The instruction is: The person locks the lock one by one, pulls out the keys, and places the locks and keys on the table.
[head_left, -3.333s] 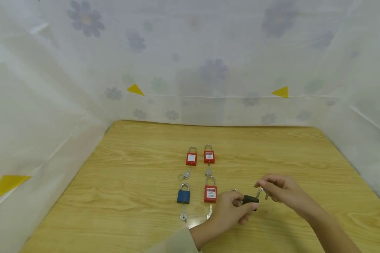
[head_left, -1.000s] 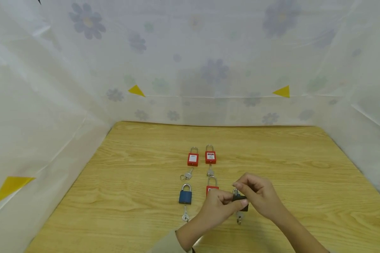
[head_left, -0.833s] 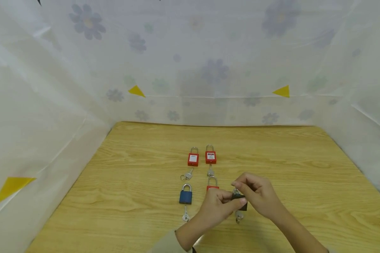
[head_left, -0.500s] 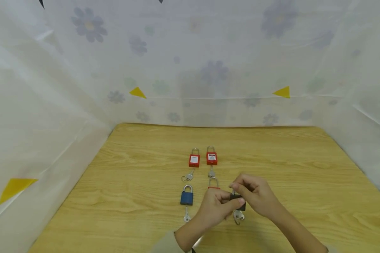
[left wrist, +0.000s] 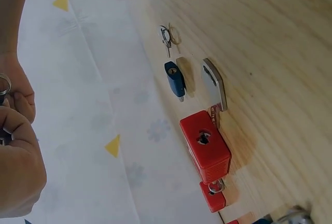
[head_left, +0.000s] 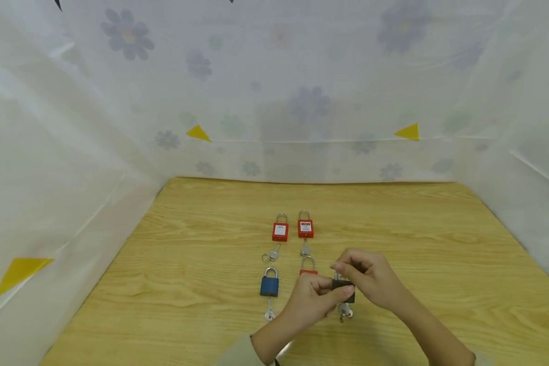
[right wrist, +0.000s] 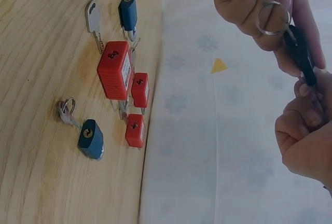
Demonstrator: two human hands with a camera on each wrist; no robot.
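My left hand (head_left: pixel 311 300) grips the body of a black padlock (head_left: pixel 346 297) between thumb and curled fingers. My right hand (head_left: pixel 368 277) is at its top, thumb and forefinger pinching the metal shackle (head_left: pixel 336 275); one leg shows beside the fingertips. Silver keys (head_left: pixel 345 310) show just below the body in the head view. In the right wrist view a key ring (right wrist: pixel 273 18) hangs at the end of the dark padlock (right wrist: pixel 300 53), between both hands. The rest of the shackle is hidden by the right fingers.
Red padlocks (head_left: pixel 280 231) and a blue padlock (head_left: pixel 269 286) lie on the wooden table (head_left: pixel 187 284), each with keys below. A nearer red padlock (right wrist: pixel 114 71) and a second blue padlock (right wrist: pixel 91 140) show in the right wrist view. A patterned sheet (head_left: pixel 302 76) encloses the table.
The black padlock has turned from lying sideways, shackle toward the right, to shackle up. My right hand came left with the shackle; over the last second both hands barely moved.
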